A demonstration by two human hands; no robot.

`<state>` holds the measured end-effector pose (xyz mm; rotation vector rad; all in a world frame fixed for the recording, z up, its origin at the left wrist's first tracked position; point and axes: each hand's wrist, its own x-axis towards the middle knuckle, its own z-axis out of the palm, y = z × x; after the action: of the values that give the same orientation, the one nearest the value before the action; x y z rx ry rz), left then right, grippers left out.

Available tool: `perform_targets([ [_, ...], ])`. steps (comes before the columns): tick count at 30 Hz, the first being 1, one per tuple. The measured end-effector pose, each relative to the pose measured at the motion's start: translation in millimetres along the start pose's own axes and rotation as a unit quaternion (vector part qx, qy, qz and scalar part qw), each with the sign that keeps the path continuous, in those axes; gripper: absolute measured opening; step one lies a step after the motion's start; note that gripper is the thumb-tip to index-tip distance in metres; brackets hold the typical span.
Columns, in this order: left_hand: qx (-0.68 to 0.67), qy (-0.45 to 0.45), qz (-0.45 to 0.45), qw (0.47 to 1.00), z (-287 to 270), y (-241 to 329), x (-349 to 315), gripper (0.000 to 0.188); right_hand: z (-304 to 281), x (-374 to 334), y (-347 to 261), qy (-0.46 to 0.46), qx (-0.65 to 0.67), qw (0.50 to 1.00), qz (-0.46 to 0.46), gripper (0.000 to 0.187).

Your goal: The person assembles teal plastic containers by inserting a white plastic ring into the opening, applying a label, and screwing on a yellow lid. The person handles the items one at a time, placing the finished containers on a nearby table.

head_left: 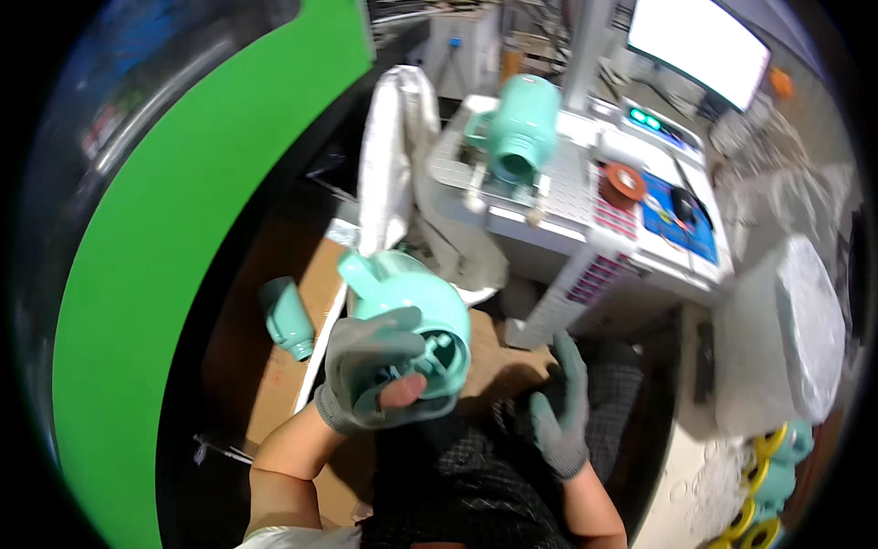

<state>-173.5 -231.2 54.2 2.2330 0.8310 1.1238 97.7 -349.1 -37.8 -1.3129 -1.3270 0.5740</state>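
A mint-green plastic jug body (412, 288) with a side handle tilts above my lap, its round mouth toward me and pale green pieces showing inside. My left hand (370, 366), in a grey glove with the thumb tip bare, grips the jug's rim from the left. Some of those fingers go inside the mouth and are hidden. To the right, apart from the jug, my gloved right hand (562, 412) hangs over my leg with thumb and fingers spread and nothing in it. Another mint-green jug (528, 110) lies on the metal-topped stand ahead, mouth toward me.
A large green panel (137, 274) curves along the left. Below it, a third mint-green jug (289, 322) lies on cardboard. The white bench (681, 265) holds a brown tape roll (623, 186), labels, a mouse and a monitor (700, 46). Mint-green pieces with yellow rings (773, 480) stand lower right.
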Motion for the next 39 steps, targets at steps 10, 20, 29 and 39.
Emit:
perform_targets([
  [10, -0.215, -0.225, 0.049, 0.949, 173.6, 55.0, -20.0, 0.102, -84.3, -118.0, -10.4, 0.040, -0.055, 0.992, 0.105, 0.039],
  [20, -0.088, -0.493, 0.053, 0.864, 206.0, 78.1, -4.9, 0.115, -139.6, -61.9, -66.1, -0.335, -0.309, 0.890, 0.002, 0.027],
  [29, -0.068, -0.474, 0.091, 0.873, 209.5, 70.0, -16.4, 0.108, -132.7, -79.6, -38.4, -0.336, -0.356, 0.869, -0.070, 0.022],
  [39, -0.200, -0.290, 0.085, 0.932, 168.5, 34.6, -28.6, 0.101, -82.0, -91.9, -33.3, -0.061, -0.205, 0.975, -0.055, 0.015],
])
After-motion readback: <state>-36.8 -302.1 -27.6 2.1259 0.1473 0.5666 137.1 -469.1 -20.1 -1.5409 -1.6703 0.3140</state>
